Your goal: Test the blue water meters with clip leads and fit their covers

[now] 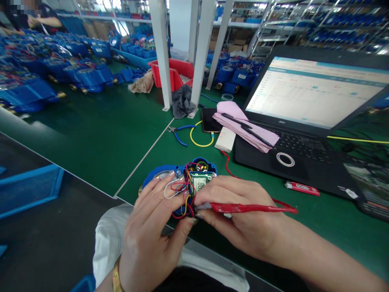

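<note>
A blue water meter (158, 175) with its cover off lies at the near edge of the green bench. Its small LCD board (200, 181) and a tangle of red, yellow and white wires show. My left hand (152, 231) wraps around the meter's left side, fingers on the wires and thumb underneath. My right hand (240, 219) pinches a red clip probe (249, 208) against the board's right side. The probe's red lead (227, 162) runs back toward a white box (225, 139).
An open black laptop (304, 134) stands at right with pink papers (243, 125) and a pen on it. Blue-handled cutters (179, 134), a yellow cable, a phone and a red lighter (302, 188) lie nearby. Many blue meters (45, 73) cover the left bench; a person sits far left.
</note>
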A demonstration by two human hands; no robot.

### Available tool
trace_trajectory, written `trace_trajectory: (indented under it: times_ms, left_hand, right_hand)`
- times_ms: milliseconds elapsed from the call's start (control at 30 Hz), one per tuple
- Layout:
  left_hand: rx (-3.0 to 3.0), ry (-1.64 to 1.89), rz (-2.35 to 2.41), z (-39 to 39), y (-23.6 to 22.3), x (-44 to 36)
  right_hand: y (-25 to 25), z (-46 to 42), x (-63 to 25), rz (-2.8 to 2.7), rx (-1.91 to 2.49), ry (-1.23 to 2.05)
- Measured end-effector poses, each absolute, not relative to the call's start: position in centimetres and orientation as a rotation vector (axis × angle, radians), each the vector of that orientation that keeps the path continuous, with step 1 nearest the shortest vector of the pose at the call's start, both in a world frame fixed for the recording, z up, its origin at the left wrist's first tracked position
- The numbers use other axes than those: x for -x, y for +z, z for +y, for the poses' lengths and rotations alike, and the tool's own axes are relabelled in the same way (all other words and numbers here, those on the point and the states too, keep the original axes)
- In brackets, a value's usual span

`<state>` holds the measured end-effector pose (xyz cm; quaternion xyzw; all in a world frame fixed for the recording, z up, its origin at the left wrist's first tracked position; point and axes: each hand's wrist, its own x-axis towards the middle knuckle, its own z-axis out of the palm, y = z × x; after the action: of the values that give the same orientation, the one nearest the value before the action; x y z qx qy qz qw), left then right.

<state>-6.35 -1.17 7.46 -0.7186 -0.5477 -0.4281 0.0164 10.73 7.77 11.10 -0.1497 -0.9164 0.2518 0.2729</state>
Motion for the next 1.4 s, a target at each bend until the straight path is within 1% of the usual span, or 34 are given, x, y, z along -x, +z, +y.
trace_trajectory:
  times_ms: [367, 500, 633, 800, 1067, 1200, 1400]
  left_hand:
    - [2.228, -1.351, -1.645, -1.0, 7.4, 6.5]
    - [2.232, -1.359, -1.658, -0.7, 7.3, 6.5]
    - [2.245, -1.367, -1.680, -0.7, 7.3, 6.5]
    - [2.241, -1.389, -1.676, -0.8, 7.5, 6.4]
    - [2.253, -1.384, -1.674, -0.9, 7.5, 6.4]
    - [2.250, -1.370, -1.693, -1.1, 7.4, 6.5]
    - [2.261, -1.385, -1.687, -1.0, 7.3, 6.6]
  right_hand:
    - [11.4, 7.7, -11.0, -2.429, 0.384, 0.725]
    - [12.0, 7.7, -11.3, -2.472, 0.399, 0.819]
    - [11.5, 8.2, -11.6, -2.420, 0.383, 0.908]
    - [10.6, 8.5, -11.5, -2.319, 0.403, 0.876]
    - [11.0, 8.5, -11.3, -2.301, 0.394, 0.912]
    - [11.0, 8.7, -11.2, -2.249, 0.458, 0.940]
    - [11.0, 8.7, -11.2, -2.286, 0.431, 0.903]
